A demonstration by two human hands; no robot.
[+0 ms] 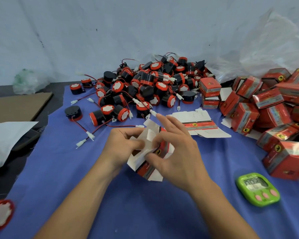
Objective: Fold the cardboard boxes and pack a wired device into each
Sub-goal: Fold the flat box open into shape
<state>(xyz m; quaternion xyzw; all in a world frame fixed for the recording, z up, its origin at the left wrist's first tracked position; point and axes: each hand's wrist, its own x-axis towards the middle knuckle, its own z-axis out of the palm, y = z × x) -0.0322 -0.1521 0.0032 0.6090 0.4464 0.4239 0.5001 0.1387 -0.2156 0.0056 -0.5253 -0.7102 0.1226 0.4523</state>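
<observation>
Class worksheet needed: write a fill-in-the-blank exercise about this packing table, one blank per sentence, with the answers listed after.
1. The left hand and right hand hold a partly folded cardboard box above a ____ cloth.
2. The timer near the right hand has a ____ casing.
3. The folded red boxes are heaped on the person's ____ side.
4. The wired devices in the pile have black bodies and ____ rings.
Answers: blue; green; right; red.
</observation>
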